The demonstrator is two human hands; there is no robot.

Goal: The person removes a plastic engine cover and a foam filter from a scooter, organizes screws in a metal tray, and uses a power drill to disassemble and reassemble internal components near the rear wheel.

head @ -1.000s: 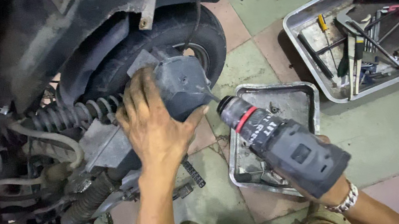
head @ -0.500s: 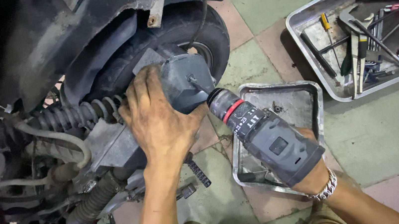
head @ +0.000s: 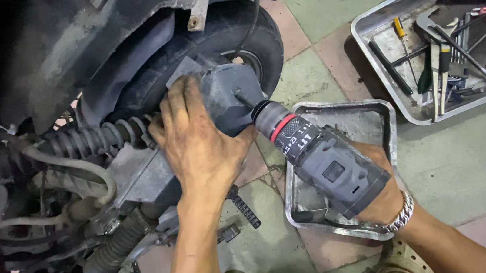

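My left hand (head: 198, 144) lies flat on a grey plastic cover (head: 227, 95) at the rear of a scooter, pressing it against the engine side. My right hand (head: 386, 196), with a metal bracelet at the wrist, grips a grey cordless drill (head: 323, 161) with a red ring behind the chuck. The drill's bit touches the cover's right face. The rear tyre (head: 217, 42) sits just behind the cover. A coiled shock spring (head: 94, 138) runs to the left of my left hand.
A small square metal tray (head: 374, 112) lies on the tiled floor under the drill. A larger metal tray (head: 384, 13) with screwdrivers and wrenches stands at the upper right. Hoses and cables crowd the scooter's left side (head: 76, 174).
The drill has moved up and left until its bit meets the grey cover. My left hand has stayed on the cover.
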